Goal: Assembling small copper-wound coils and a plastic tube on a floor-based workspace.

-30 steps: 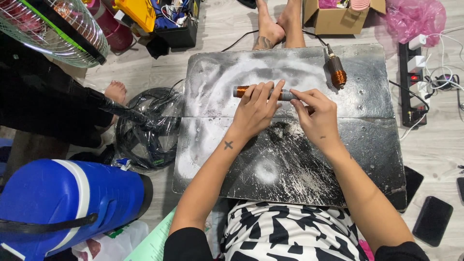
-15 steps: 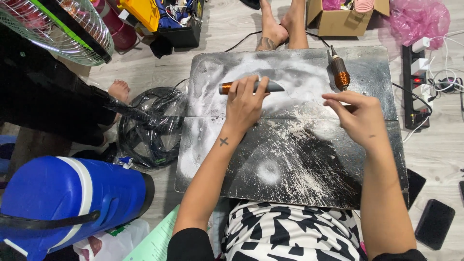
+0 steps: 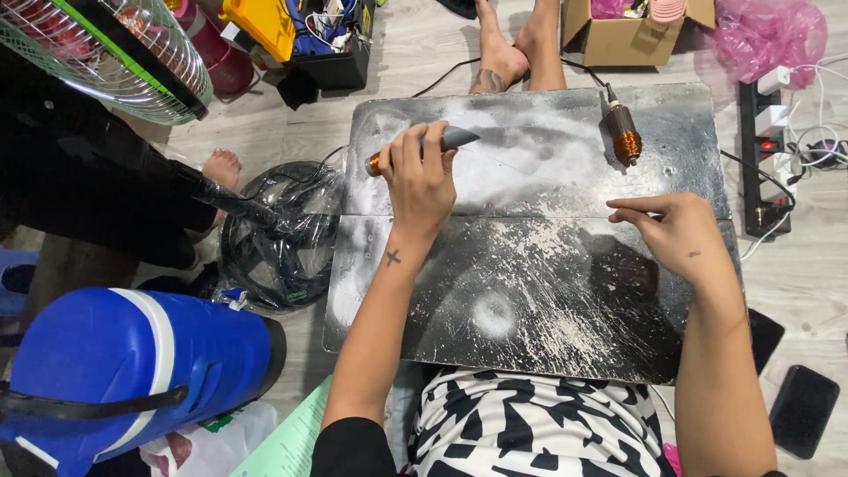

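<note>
So the left hand (image 3: pixel 422 172) has its fingers wrapped snugly round a grey, pointed tool with an orange end (image 3: pixel 415 150), holding it flat just over the far half of the dark, powder-streaked board (image 3: pixel 530 291) that serves as the counter here. The grey tip pokes out to the right of the hand, the orange end to the left. The right hand (image 3: pixel 676 234) holds nothing; it rests on the board's right side, fingers loosely together and pointing left, well apart from the tool. Further back on the board lies a motor armature with copper windings (image 3: pixel 623 132), near the far right corner and not touched by either hand. Someone else's bare feet (image 3: pixel 517 49) are on the floor just past the board's far edge. Off to the left there's a plastic-wrapped fan guard (image 3: pixel 278 234), a big blue jug (image 3: pixel 124 371) and a fan (image 3: pixel 106 53), and a power strip (image 3: pixel 767 159) sits on the right.
</note>
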